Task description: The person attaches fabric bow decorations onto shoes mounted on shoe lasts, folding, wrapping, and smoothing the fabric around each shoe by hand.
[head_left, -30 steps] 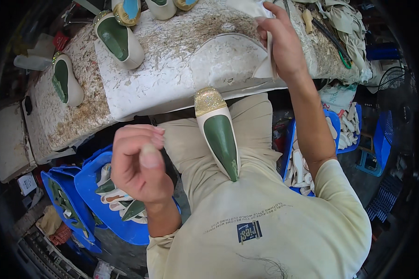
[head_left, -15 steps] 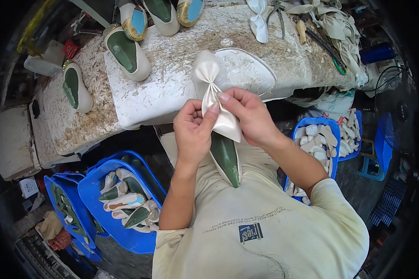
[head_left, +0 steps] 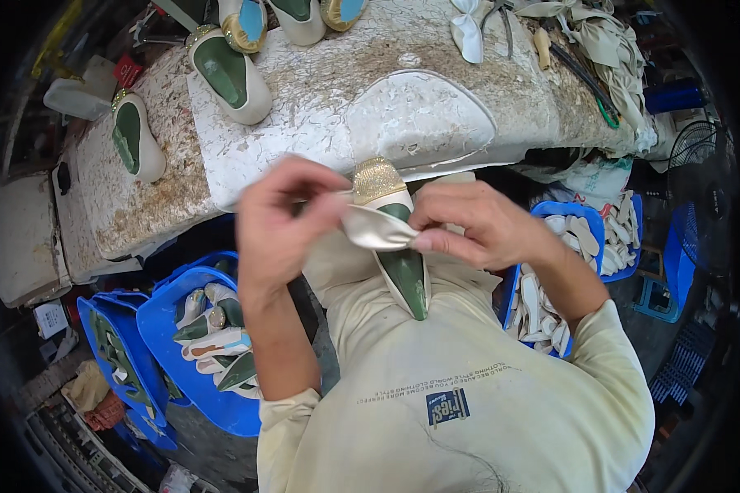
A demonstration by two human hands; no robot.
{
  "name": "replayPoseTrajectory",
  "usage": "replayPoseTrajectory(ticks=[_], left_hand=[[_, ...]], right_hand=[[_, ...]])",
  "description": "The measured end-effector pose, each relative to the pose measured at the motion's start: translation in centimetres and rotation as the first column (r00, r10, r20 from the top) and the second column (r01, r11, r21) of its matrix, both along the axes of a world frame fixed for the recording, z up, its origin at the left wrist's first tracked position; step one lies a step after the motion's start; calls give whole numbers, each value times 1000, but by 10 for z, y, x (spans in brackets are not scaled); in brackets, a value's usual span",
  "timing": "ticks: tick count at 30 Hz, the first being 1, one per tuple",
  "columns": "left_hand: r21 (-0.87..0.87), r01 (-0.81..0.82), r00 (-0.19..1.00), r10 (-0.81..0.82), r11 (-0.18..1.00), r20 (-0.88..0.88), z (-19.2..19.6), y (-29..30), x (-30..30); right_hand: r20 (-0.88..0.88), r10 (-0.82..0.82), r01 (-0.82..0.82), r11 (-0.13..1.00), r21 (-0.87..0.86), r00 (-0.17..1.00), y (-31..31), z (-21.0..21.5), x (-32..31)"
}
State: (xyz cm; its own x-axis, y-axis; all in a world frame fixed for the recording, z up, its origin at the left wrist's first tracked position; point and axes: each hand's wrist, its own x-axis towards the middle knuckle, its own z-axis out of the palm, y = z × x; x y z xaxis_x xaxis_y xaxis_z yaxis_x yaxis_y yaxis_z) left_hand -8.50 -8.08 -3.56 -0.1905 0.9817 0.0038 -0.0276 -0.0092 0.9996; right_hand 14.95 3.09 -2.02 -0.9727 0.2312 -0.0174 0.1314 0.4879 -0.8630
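A cream satin bow (head_left: 374, 229) stretches sideways over a shoe on my lap. My right hand (head_left: 473, 220) is closed, pinching the gathered middle of the bow between thumb and fingers; part of its other wing shows behind the knuckles. My left hand (head_left: 281, 226) is smeared by motion, its thumb and fingertips at the bow's left end. Whether they grip it is unclear. Beneath lies the cream shoe with a glittery gold toe (head_left: 378, 181) and a green insole (head_left: 404, 275). Its toe points to the bench, and its heel rests against my shirt.
Ahead stands a worn, white-crusted bench (head_left: 304, 107) with several cream shoes (head_left: 230, 74), a white bow (head_left: 467, 37), pliers (head_left: 501, 20) and fabric strips (head_left: 604, 49). Blue bins of shoes (head_left: 197, 361) stand at left, blue bins of pale shoe parts (head_left: 543, 316) at right, near a fan (head_left: 699, 156).
The bow has turned from upright to sideways and come down nearer the shoe, uncovering its glittery toe. My left hand has moved left, my right hand slightly right.
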Motion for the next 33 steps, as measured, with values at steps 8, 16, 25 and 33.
replayPoseTrajectory(ticks=[8, 16, 25, 33], left_hand=[[-112, -110, 848, 152, 988, 507, -61, -27, 73], [45, 305, 623, -235, 951, 746, -82, -10, 49], [29, -260, 914, 256, 965, -314, -95, -11, 64], [170, -91, 958, 132, 981, -254, -78, -12, 55]], right_hand=[[33, -249, 213, 745, -632, 968, -22, -53, -4], [187, 192, 204, -75, -976, 963, 0, -84, 1], [-233, -129, 220, 878, 426, 964, -5, -87, -22], [184, 237, 298, -694, -655, 954, -5, -106, -11]])
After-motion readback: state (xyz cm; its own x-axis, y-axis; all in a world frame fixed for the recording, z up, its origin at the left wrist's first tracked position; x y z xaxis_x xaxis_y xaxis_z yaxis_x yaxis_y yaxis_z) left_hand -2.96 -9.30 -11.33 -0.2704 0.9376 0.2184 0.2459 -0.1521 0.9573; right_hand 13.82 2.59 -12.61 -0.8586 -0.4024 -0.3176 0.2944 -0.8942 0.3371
